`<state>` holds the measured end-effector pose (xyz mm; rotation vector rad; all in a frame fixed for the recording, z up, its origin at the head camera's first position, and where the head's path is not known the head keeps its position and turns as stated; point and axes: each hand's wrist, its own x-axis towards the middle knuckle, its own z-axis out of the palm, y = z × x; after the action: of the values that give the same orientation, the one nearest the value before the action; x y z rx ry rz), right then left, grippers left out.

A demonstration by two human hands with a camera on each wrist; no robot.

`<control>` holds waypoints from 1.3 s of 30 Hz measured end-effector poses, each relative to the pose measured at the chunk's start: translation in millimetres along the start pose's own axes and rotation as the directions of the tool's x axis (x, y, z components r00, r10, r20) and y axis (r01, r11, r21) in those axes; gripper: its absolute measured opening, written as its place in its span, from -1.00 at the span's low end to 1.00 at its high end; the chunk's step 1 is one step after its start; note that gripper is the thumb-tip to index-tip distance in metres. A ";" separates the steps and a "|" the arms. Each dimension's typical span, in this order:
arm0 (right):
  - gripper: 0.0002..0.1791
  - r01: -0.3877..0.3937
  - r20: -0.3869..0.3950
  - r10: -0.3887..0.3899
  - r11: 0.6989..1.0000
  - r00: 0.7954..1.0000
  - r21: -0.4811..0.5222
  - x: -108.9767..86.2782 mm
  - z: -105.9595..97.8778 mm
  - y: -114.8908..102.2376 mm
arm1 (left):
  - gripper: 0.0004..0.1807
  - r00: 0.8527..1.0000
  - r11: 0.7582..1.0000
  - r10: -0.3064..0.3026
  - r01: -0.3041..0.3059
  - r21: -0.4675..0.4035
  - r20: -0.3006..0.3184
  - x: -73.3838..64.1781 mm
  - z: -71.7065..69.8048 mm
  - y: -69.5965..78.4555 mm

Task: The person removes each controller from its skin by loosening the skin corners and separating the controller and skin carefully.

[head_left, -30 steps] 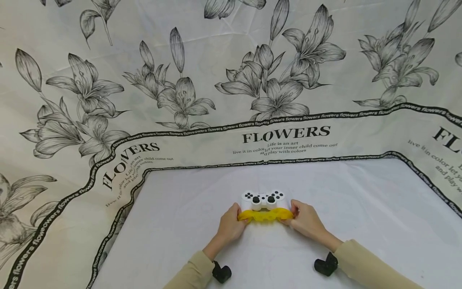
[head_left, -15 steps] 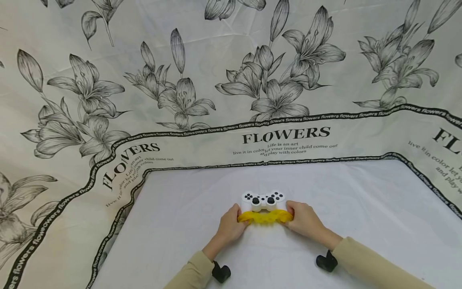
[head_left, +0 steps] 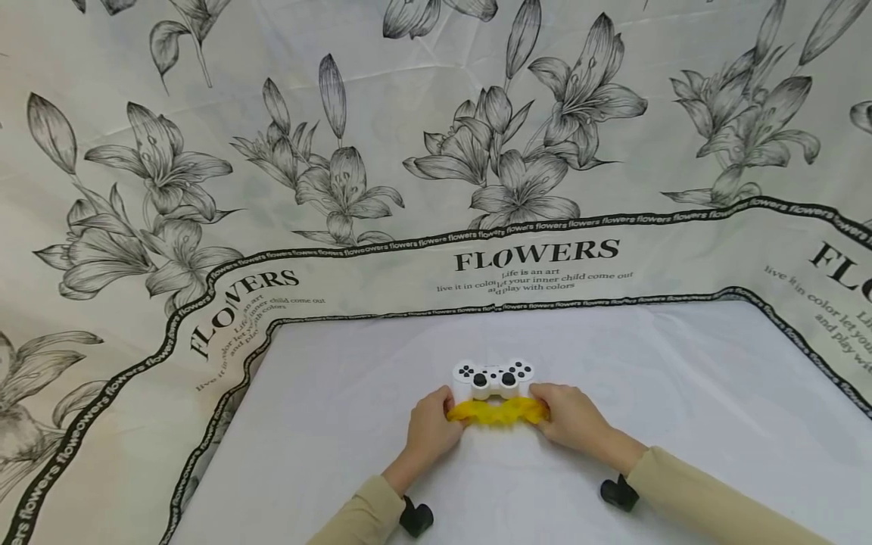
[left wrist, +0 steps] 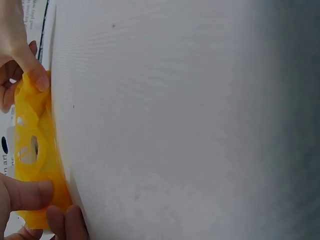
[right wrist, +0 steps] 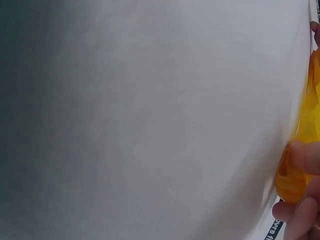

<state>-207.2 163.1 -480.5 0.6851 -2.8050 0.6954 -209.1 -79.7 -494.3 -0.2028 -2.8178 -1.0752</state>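
A white game controller [head_left: 493, 371] with black sticks and buttons lies face up on the white tabletop in the head view. Stretched along its near side is a soft yellow silicone controller cover [head_left: 497, 413], its holes visible in the left wrist view. My left hand [head_left: 432, 425] pinches the cover's left end between thumb [left wrist: 32, 195] and fingers. At the opposite end, my right hand [head_left: 572, 418] grips the cover, thumb [right wrist: 306, 156] pressed on the yellow material. The near ends of the controller's handles are hidden behind the cover.
Black wrist-worn devices sit under each forearm, one by the left sleeve [head_left: 417, 518] and one by the right sleeve [head_left: 618, 494]. A flower-printed cloth [head_left: 368, 276] hangs behind and beside the white table surface [head_left: 341, 393].
My right hand has shifted a little left, and its fingers have closed in further over the cover's right end. The cover's middle sags slightly lower. My left hand has hardly moved.
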 end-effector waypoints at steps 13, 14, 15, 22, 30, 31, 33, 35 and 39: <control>-0.60 -0.065 0.050 0.067 0.997 0.997 -0.036 0.3 -4.6 -1.2 | -0.64 1.000 1.000 0.001 0.000 0.018 -0.002 -2.9 -3.3 -0.8; -0.59 -0.084 0.051 0.086 0.996 0.995 -0.038 0.0 -4.7 -1.1 | -0.63 1.000 1.000 -0.005 0.005 0.016 0.000 -3.5 -3.6 -1.2; -0.58 -0.098 0.047 0.099 0.995 0.994 -0.034 -0.5 -4.9 -1.1 | -0.62 1.000 1.000 -0.005 0.005 0.015 -0.002 -4.2 -4.3 -1.3; -0.55 -0.108 -0.044 0.107 0.993 0.993 -0.039 -5.8 -3.8 -1.5 | -0.63 0.999 0.999 0.032 -0.031 0.028 -0.015 -7.4 -10.4 -1.0; -0.58 -0.071 -0.090 0.070 0.997 0.993 -0.009 -3.3 -1.6 1.1 | -0.67 0.994 0.992 0.096 -0.093 0.083 -0.042 -6.9 -11.0 1.4; -0.58 -0.071 -0.091 0.071 0.997 0.993 0.000 -3.3 -1.3 1.6 | -0.68 0.994 0.992 0.105 -0.102 0.077 -0.040 -6.8 -10.0 2.9; -0.60 -0.066 -0.088 0.067 0.998 0.994 0.019 -3.4 -0.9 2.1 | -0.71 0.994 0.993 0.105 -0.104 0.062 -0.024 -5.7 -8.2 6.3; -0.62 -0.065 -0.087 0.068 0.997 0.994 0.033 -3.2 -0.8 2.0 | -0.72 0.994 0.993 0.108 -0.107 0.053 -0.017 -4.1 -6.7 9.6; -0.67 -0.071 -0.080 0.075 0.996 0.994 0.047 -3.2 -1.3 1.8 | -0.74 0.995 0.989 0.104 -0.104 0.101 0.003 -0.5 -6.2 12.2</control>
<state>-205.2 166.4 -481.0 0.5502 -2.7594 0.7818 -206.2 -74.9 -481.8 -0.3345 -2.8153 -0.9086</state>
